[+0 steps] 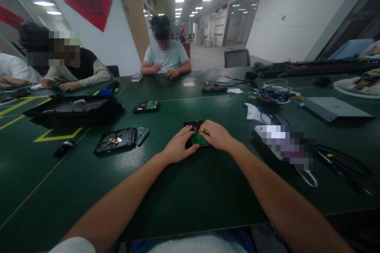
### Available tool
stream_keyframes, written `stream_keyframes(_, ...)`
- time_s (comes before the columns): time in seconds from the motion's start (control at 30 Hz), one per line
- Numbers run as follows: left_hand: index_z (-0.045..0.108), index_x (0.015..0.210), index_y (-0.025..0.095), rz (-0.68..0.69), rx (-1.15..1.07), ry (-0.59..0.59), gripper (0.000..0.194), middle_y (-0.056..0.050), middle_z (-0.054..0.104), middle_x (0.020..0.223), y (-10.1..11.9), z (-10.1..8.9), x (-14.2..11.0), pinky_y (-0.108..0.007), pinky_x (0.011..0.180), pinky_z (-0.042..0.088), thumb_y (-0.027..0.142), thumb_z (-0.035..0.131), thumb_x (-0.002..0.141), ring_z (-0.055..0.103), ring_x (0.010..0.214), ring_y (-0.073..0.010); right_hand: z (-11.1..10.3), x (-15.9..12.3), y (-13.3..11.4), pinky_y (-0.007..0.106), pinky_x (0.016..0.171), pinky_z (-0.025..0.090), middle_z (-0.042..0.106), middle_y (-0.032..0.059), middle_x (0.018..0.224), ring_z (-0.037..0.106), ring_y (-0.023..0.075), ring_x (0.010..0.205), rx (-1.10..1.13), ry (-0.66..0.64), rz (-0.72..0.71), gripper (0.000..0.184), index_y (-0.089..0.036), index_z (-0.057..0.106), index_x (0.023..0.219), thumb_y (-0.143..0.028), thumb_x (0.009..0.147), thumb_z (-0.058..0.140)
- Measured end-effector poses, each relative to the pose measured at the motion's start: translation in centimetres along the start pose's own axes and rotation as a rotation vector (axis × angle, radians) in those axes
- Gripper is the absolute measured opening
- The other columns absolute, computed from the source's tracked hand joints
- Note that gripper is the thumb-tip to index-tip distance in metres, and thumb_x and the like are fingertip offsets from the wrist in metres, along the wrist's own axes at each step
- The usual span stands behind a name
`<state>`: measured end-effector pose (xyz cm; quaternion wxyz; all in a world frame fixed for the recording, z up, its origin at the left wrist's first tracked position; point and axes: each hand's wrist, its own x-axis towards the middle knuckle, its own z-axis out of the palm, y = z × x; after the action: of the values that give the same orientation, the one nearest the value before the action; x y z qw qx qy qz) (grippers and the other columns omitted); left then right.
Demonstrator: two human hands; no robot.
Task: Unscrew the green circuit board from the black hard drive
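Observation:
A hard drive (pixel 198 138) with a green circuit board facing up lies on the green table (pixel 178 197) in front of me. My left hand (pixel 180 145) grips its left side, with fingers over the top edge and the thumb along the near edge. Over the right part of the drive, my right hand (pixel 218 135) is closed around a small yellow-and-black screwdriver (pixel 204 131). Its tip is hidden beneath my fingers. Left of my hands lie another black drive (pixel 115 141) and a loose circuit board (pixel 143 136). Farther back is a third drive (pixel 146 106).
A large black tray (pixel 74 108) stands at the left. On the right are a white power strip (pixel 270 142), cables (pixel 344 158), a grey metal box (pixel 337 108) and a bowl of wires (pixel 274 94). Across the table sits a person (pixel 166 55); others sit at the left.

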<state>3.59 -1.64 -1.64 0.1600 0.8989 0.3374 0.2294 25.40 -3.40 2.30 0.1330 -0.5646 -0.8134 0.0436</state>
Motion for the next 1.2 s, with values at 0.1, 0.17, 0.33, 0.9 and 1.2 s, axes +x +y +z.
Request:
stream_keyframes(0.1,0.058,0.138,0.014,0.003,-0.003,-0.009,0.058,-0.020,0.046,0.159,0.1,-0.1,0.0,-0.052,0.127,0.033,0.049,0.063,0.093,0.037,0.153,-0.0319,0.0,0.1,0.0,0.031,0.086,0.047,0.071,0.0117,0.112,0.066,0.0228,0.100,-0.017,0.016,0.018,0.021,-0.015,0.068,0.108,-0.027,0.102,0.053)
stream_keyframes(0.17,0.058,0.138,0.014,0.006,-0.004,-0.012,0.057,-0.020,0.046,0.159,0.1,-0.2,0.0,-0.052,0.127,0.033,0.049,0.063,0.093,0.036,0.153,-0.0314,0.0,0.2,0.0,0.031,0.084,0.046,0.073,0.0116,0.108,0.067,0.0228,0.097,-0.023,0.022,0.020,0.018,-0.014,0.068,0.105,-0.026,0.100,0.055)
stream_keyframes(0.33,0.058,0.139,0.015,-0.007,-0.008,-0.018,0.058,-0.019,0.045,0.160,0.1,-0.2,0.0,-0.052,0.126,0.033,0.051,0.063,0.093,0.036,0.153,-0.0317,0.3,0.4,0.0,0.030,0.081,0.046,0.075,0.0108,0.105,0.068,0.0228,0.093,-0.012,0.055,0.003,0.012,-0.016,0.069,0.101,-0.025,0.095,0.063)
stream_keyframes(0.9,0.059,0.138,0.015,-0.044,-0.062,-0.019,0.062,-0.019,0.048,0.157,0.1,-0.5,0.2,-0.051,0.125,0.035,0.050,0.069,0.089,0.041,0.150,-0.0323,0.8,0.4,0.1,0.030,0.082,0.045,0.073,0.0070,0.099,0.067,0.0206,0.092,0.113,0.108,-0.048,0.007,-0.019,0.069,0.098,-0.021,0.095,0.063)
stream_keyframes(1.2,0.060,0.135,0.017,-0.056,-0.064,-0.014,0.058,-0.017,0.050,0.155,0.1,-0.5,0.2,-0.052,0.125,0.035,0.050,0.070,0.088,0.042,0.149,-0.0326,1.2,0.4,0.6,0.030,0.083,0.046,0.070,0.0072,0.100,0.064,0.0199,0.093,0.110,0.118,-0.058,0.010,-0.019,0.069,0.099,-0.018,0.095,0.060)
